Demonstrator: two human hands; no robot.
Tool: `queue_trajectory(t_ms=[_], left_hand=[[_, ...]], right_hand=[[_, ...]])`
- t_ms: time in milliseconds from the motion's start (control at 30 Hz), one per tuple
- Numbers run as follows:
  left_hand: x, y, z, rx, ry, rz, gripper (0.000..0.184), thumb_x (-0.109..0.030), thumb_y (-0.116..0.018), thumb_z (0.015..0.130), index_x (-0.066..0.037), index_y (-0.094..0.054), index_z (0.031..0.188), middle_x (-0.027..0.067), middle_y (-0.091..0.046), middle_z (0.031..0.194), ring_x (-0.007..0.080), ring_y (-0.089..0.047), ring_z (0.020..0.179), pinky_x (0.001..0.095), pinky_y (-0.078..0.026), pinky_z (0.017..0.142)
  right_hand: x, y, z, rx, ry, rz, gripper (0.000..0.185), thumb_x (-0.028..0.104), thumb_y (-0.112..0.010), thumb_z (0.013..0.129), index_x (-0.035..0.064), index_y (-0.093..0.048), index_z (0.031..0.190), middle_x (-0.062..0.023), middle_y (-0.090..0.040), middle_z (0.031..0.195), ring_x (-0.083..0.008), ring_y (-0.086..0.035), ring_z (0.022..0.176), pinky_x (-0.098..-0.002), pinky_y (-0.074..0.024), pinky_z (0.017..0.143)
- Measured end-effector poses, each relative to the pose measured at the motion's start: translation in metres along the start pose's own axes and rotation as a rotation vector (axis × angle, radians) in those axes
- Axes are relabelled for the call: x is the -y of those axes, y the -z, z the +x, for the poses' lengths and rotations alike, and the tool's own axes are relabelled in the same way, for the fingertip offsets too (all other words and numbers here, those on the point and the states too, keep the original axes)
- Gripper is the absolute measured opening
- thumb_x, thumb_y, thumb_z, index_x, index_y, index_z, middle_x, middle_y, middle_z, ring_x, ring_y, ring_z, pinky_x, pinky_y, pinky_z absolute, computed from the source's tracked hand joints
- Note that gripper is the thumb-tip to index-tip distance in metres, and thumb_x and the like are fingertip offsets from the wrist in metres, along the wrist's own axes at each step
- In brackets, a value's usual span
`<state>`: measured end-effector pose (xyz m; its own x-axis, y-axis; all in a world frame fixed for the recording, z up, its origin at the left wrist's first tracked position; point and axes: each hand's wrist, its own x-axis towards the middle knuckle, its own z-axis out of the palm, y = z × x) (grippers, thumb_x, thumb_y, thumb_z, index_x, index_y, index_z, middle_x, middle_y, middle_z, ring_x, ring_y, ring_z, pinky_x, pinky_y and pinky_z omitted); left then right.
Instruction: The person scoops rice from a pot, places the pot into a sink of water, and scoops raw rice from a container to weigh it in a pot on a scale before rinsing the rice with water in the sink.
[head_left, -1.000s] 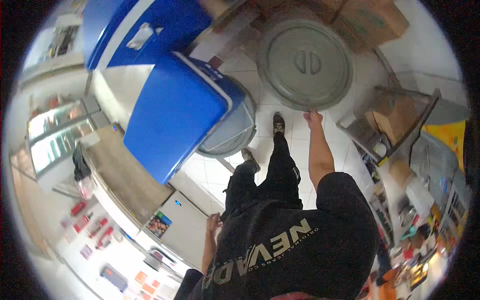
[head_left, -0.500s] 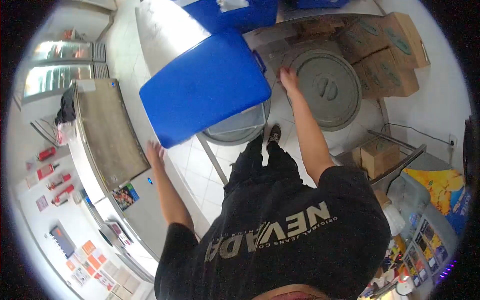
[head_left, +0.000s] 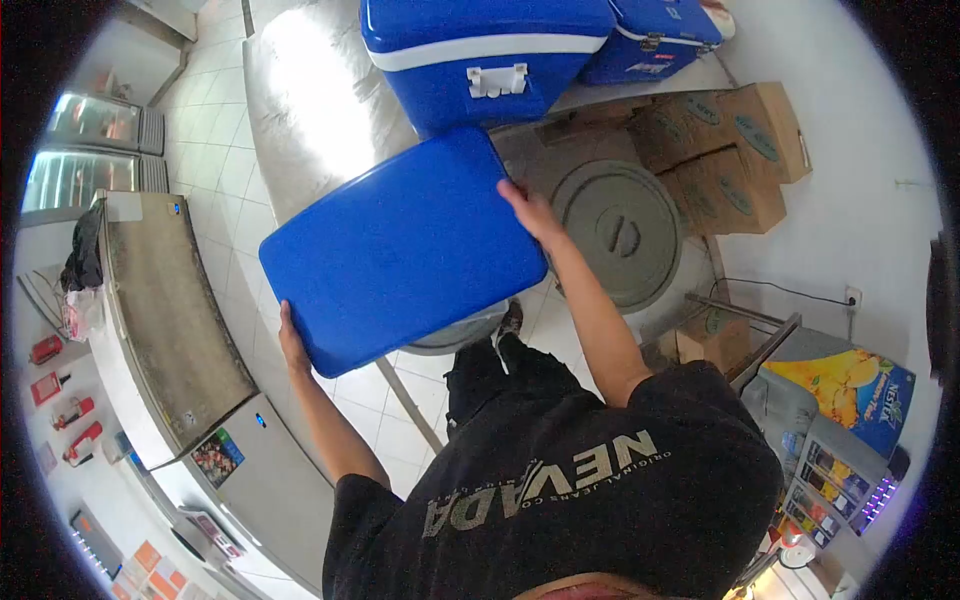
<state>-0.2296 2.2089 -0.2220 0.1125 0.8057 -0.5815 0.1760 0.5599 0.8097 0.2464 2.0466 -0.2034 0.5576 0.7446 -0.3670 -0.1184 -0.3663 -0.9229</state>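
Note:
A blue cooler box [head_left: 400, 250], seen from above with its smooth lid towards me, sits tilted in front of me near the steel table. My left hand [head_left: 293, 340] grips its left end close to the near corner. On the opposite end, my right hand [head_left: 530, 212] holds the edge with the thumb near the top; its other fingers are mostly hidden. Behind it on the table [head_left: 285, 120] stands another blue cooler [head_left: 490, 50] with a white band and latch. A smaller blue cooler [head_left: 655, 40] stands beside that one.
A large grey round-lidded bin [head_left: 620, 235] stands to the right, with cardboard boxes [head_left: 735, 160] behind it. Chest freezers [head_left: 170, 320] line the left side. A metal rack [head_left: 750, 345] and a yellow-blue Nestea panel [head_left: 850, 390] are at the right.
Both hands have come from beside the cooler box onto its two ends. The view has shifted, so the coolers on the table show more fully.

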Motion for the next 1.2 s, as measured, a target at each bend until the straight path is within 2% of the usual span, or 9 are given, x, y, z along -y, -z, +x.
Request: queue_trajectory(t_ms=[133,233,333,467,567,767,867,967,1200], left_hand=[[-0.014,-0.001,0.008,0.036,0.002,0.025,0.087,-0.062,-0.05,0.088,0.008,-0.038,0.137,0.0179,-0.048,0.135,0.0272,-0.051,0.117,0.0355,-0.039,0.101],[-0.022,-0.008,0.018,0.078,-0.023,-0.076,0.085,-0.062,-0.051,0.087,0.003,-0.037,0.14,0.0162,-0.046,0.137,0.0268,-0.048,0.121,0.0359,-0.036,0.103],[-0.018,0.005,0.033,0.094,0.05,-0.094,0.083,-0.062,-0.05,0.087,-0.001,-0.036,0.141,0.0148,-0.045,0.138,0.0268,-0.046,0.123,0.0359,-0.034,0.105],[-0.003,0.026,0.053,0.159,0.028,-0.054,0.082,-0.065,-0.045,0.088,-0.003,-0.037,0.14,0.0144,-0.048,0.135,0.0266,-0.048,0.121,0.0368,-0.036,0.104],[-0.018,0.013,0.058,0.324,0.124,-0.087,0.081,-0.066,-0.041,0.089,-0.003,-0.037,0.14,0.0138,-0.05,0.133,0.0259,-0.051,0.118,0.0376,-0.038,0.102],[-0.017,-0.006,0.073,0.337,0.159,0.018,0.093,-0.075,-0.038,0.084,-0.002,-0.033,0.142,0.0164,-0.046,0.136,0.031,-0.048,0.12,0.0439,-0.04,0.1],[-0.022,-0.015,0.08,0.398,0.246,-0.051,0.082,-0.069,-0.033,0.09,-0.004,-0.039,0.139,0.0142,-0.051,0.132,0.0258,-0.052,0.116,0.0374,-0.042,0.099],[-0.034,-0.044,0.071,0.356,0.108,0.034,0.081,-0.068,-0.033,0.091,-0.003,-0.038,0.14,0.0146,-0.051,0.131,0.0264,-0.052,0.117,0.0374,-0.041,0.099],[-0.035,-0.049,0.078,0.421,0.148,-0.073,0.078,-0.066,-0.035,0.092,-0.003,-0.041,0.139,0.0153,-0.052,0.131,0.0267,-0.055,0.113,0.0383,-0.044,0.097]], right_hand=[[0.014,-0.006,0.001,-0.004,-0.064,-0.108,0.069,0.05,-0.076,0.072,-0.0029,-0.062,0.113,-0.0176,-0.065,0.11,-0.0271,-0.062,0.102,-0.0367,-0.0486,0.088],[0.033,-0.004,-0.003,-0.016,-0.213,-0.127,0.074,0.055,-0.076,0.068,-0.003,-0.062,0.112,-0.0198,-0.064,0.111,-0.03,-0.062,0.103,-0.038,-0.0483,0.089],[0.011,-0.008,0.0,-0.122,-0.166,-0.404,0.084,0.064,-0.074,0.064,-0.0029,-0.063,0.113,-0.0223,-0.064,0.111,-0.0333,-0.061,0.105,-0.0399,-0.0474,0.091],[0.0,0.001,-0.037,-0.046,-0.244,-0.349,0.092,0.072,-0.07,0.06,-0.0025,-0.062,0.114,-0.023,-0.064,0.111,-0.0356,-0.061,0.106,-0.0416,-0.0469,0.091],[-0.027,0.014,-0.066,-0.106,-0.285,-0.299,0.092,0.072,-0.071,0.06,-0.0032,-0.062,0.113,-0.0222,-0.065,0.108,-0.0358,-0.062,0.102,-0.0404,-0.0478,0.089],[-0.026,0.034,-0.115,-0.164,-0.366,-0.327,0.095,0.074,-0.071,0.06,-0.0091,-0.061,0.106,-0.023,-0.065,0.098,-0.0332,-0.063,0.094,-0.0395,-0.0489,0.084],[-0.007,0.044,-0.122,-0.169,-0.425,-0.31,0.098,0.073,-0.071,0.06,-0.012,-0.058,0.106,-0.0253,-0.064,0.098,-0.0337,-0.063,0.093,-0.0404,-0.0484,0.084],[-0.028,0.047,-0.131,-0.226,-0.33,-0.245,0.103,0.076,-0.069,0.06,-0.0142,-0.055,0.108,-0.0276,-0.062,0.101,-0.035,-0.062,0.096,-0.0408,-0.0477,0.086],[-0.065,0.049,-0.126,-0.176,-0.448,-0.324,0.116,0.082,-0.063,0.06,-0.017,-0.047,0.119,-0.0308,-0.055,0.117,-0.0378,-0.055,0.111,-0.0405,-0.0436,0.094]])
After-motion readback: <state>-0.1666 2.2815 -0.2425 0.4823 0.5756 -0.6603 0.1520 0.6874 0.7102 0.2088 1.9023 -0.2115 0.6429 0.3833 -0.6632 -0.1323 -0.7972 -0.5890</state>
